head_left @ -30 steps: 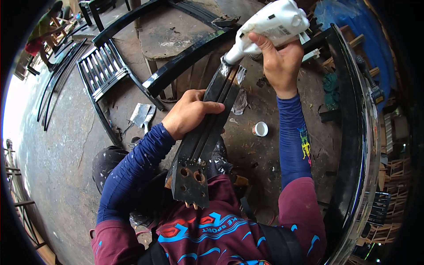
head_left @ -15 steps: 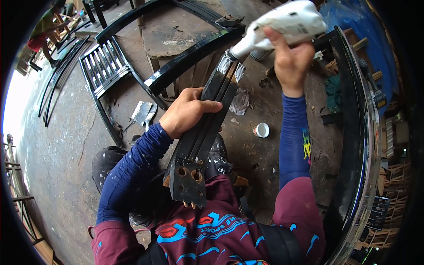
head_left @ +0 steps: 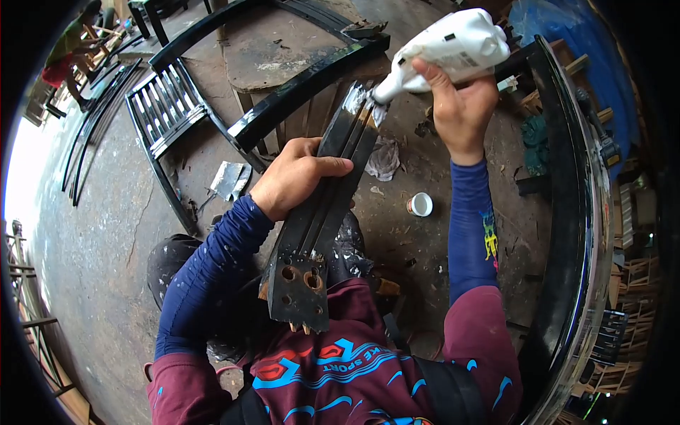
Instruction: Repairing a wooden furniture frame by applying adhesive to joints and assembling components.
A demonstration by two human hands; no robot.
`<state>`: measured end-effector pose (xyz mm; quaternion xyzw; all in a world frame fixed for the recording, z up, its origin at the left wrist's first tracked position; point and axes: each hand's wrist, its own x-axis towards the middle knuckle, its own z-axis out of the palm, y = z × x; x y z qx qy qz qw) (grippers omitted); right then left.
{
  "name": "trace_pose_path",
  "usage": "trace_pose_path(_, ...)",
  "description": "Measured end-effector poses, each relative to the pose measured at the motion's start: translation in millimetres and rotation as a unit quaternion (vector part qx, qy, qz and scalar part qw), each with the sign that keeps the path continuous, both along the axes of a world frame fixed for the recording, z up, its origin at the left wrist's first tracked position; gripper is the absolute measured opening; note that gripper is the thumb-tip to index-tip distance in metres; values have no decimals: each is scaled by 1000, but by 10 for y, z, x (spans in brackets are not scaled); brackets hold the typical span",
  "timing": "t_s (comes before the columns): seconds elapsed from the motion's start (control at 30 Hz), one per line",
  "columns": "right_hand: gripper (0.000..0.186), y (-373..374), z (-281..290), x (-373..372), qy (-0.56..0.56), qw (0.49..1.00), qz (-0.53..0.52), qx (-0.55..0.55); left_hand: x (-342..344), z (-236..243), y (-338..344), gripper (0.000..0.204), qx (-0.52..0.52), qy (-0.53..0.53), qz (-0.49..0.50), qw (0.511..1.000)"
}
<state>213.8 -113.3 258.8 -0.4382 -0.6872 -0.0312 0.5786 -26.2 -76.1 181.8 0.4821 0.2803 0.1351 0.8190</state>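
Note:
My left hand (head_left: 297, 177) is closed round a long black wooden piece (head_left: 326, 209), which slants up from my lap, with two grooves, holes and pale pegs at its lower end. My right hand (head_left: 460, 106) grips a white plastic bottle (head_left: 457, 39) tipped sideways; its nozzle meets the piece's upper end, where glossy white substance (head_left: 354, 99) is spread.
A curved black frame (head_left: 283, 92) and slatted piece (head_left: 163, 113) lie ahead. On the floor are a scraper (head_left: 227, 180), crumpled rag (head_left: 382, 159) and small white cup (head_left: 419, 204). A long black piece (head_left: 559, 212) runs along the right. Another person (head_left: 67, 57) is at far upper left.
Over the last second the bottle first rose rightward, then came back down onto the piece's end. The black piece and my left hand have shifted slightly left.

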Motion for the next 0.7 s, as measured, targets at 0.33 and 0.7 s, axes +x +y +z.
trace_pose_path(0.33,31,-77,69,-29,-1,996,39,-83,-13,17,4,31,-6,10,0,1000)
trace_pose_path(0.7,34,-35,9,-29,25,997,56,-49,-15,64,-15,32,16,18,11,1000)
